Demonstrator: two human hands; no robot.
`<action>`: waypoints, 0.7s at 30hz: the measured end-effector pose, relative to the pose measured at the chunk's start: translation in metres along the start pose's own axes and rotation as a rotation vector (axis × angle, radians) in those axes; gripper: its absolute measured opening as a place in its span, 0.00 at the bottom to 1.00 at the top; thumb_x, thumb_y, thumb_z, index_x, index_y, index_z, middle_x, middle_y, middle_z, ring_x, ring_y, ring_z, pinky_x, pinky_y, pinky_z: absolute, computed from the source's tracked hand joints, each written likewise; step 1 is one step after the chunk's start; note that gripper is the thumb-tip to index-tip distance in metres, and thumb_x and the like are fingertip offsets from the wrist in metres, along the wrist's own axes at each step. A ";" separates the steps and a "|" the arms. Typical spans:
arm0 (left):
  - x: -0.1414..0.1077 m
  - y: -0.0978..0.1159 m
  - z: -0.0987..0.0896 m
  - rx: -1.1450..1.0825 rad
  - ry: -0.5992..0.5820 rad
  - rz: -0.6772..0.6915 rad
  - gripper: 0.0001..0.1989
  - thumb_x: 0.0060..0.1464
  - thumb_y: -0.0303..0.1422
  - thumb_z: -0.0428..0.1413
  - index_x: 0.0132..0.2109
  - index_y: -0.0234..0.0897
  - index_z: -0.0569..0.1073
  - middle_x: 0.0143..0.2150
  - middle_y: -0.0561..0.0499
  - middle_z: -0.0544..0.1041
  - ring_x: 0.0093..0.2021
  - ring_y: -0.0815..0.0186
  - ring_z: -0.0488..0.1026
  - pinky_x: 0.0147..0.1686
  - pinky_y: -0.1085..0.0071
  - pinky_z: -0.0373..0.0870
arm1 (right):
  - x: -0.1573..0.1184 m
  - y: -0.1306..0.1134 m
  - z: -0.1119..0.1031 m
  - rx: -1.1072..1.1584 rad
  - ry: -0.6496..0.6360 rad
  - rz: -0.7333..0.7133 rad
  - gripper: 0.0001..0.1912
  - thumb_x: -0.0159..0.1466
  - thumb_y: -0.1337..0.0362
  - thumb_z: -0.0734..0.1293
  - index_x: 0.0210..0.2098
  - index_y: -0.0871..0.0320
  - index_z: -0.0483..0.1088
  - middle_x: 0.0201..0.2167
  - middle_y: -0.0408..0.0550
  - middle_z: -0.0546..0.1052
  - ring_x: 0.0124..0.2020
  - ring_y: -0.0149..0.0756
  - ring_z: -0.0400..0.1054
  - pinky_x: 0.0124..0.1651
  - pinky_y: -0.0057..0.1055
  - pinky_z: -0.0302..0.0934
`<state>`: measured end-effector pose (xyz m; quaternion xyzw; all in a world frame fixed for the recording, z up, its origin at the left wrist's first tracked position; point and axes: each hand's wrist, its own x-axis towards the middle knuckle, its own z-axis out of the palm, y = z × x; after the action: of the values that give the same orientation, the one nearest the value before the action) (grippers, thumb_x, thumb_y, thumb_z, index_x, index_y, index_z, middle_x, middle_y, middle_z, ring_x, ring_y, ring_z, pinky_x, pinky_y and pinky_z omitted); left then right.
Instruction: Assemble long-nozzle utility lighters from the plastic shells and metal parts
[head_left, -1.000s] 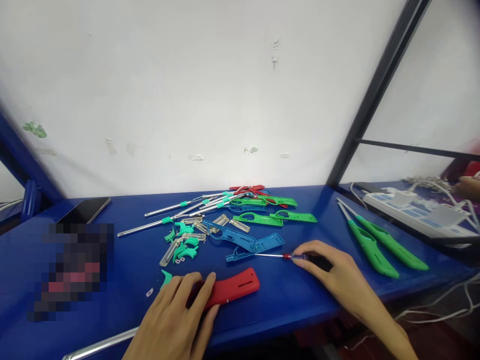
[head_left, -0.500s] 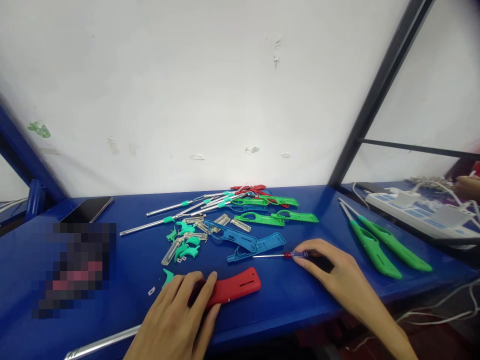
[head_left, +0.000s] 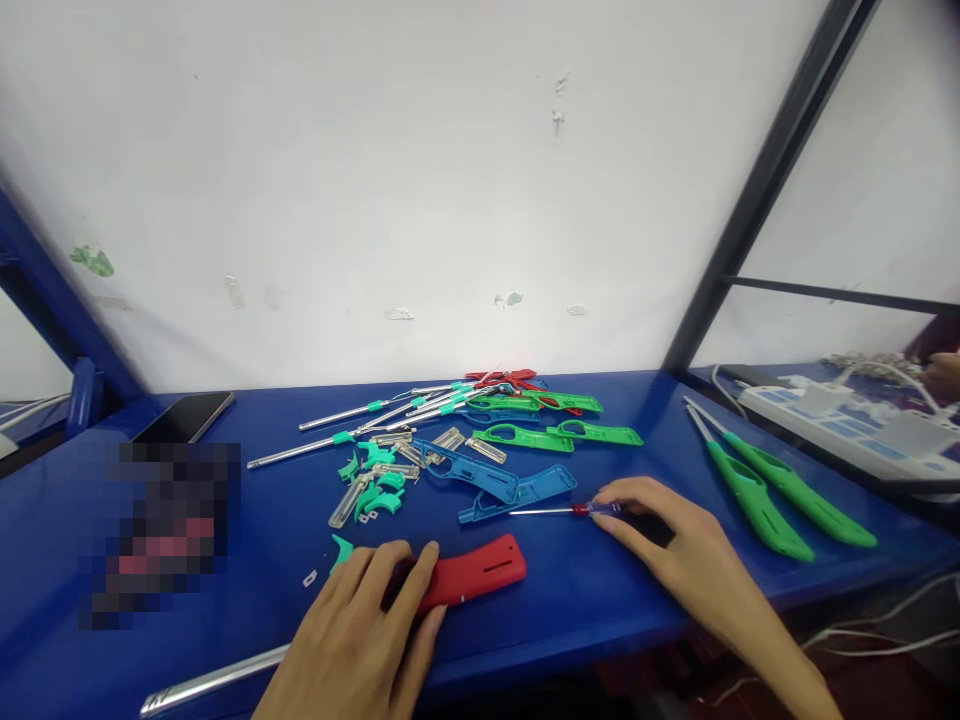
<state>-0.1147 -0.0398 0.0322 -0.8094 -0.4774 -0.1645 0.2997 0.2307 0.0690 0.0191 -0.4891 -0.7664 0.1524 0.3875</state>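
Lower centre: red casing (head_left: pixel 484 572), with a silver rod (head_left: pixel 217 680) at lower left. Right of centre: screwdriver (head_left: pixel 596 509), handle red and translucent purple, shaft silver. Centre: blue casing halves (head_left: pixel 491 483), bright green casing halves (head_left: pixel 619 435), turquoise triggers (head_left: pixel 385 502). Right: green lighters (head_left: pixel 757 508), silver-tipped; power strip (head_left: pixel 855 430), white with light-blue panels. Worktop (head_left: pixel 600 590), deep blue; upper wall (head_left: pixel 420 180), white.

A phone (head_left: pixel 187 414) lies near the white wall (head_left: pixel 390 180), well left of a power strip (head_left: pixel 844 432).

A blue bench (head_left: pixel 585 590) is backed by a patchy white wall (head_left: pixel 390 180) and flanked by a dark post (head_left: pixel 769 180).
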 end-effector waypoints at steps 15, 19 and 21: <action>-0.001 -0.001 0.002 -0.030 0.033 -0.033 0.21 0.73 0.35 0.44 0.63 0.34 0.74 0.49 0.47 0.83 0.46 0.57 0.81 0.45 0.61 0.81 | 0.000 0.000 0.001 -0.022 0.015 -0.020 0.10 0.70 0.50 0.72 0.45 0.46 0.80 0.46 0.43 0.83 0.47 0.44 0.78 0.53 0.38 0.70; -0.003 -0.001 0.003 -0.047 0.044 -0.063 0.21 0.73 0.37 0.45 0.64 0.37 0.74 0.50 0.47 0.82 0.47 0.57 0.80 0.46 0.61 0.79 | 0.001 -0.001 0.001 -0.027 0.012 -0.024 0.10 0.70 0.50 0.72 0.45 0.46 0.80 0.46 0.43 0.83 0.47 0.44 0.78 0.53 0.37 0.70; -0.004 -0.001 0.003 -0.062 0.046 -0.069 0.21 0.73 0.37 0.45 0.64 0.37 0.74 0.50 0.47 0.82 0.47 0.57 0.80 0.47 0.62 0.79 | 0.001 -0.001 0.001 -0.031 0.013 -0.026 0.10 0.70 0.50 0.72 0.45 0.46 0.80 0.46 0.43 0.83 0.46 0.44 0.78 0.53 0.37 0.71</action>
<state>-0.1171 -0.0399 0.0278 -0.7974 -0.4927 -0.2081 0.2797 0.2295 0.0699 0.0195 -0.4859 -0.7725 0.1322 0.3869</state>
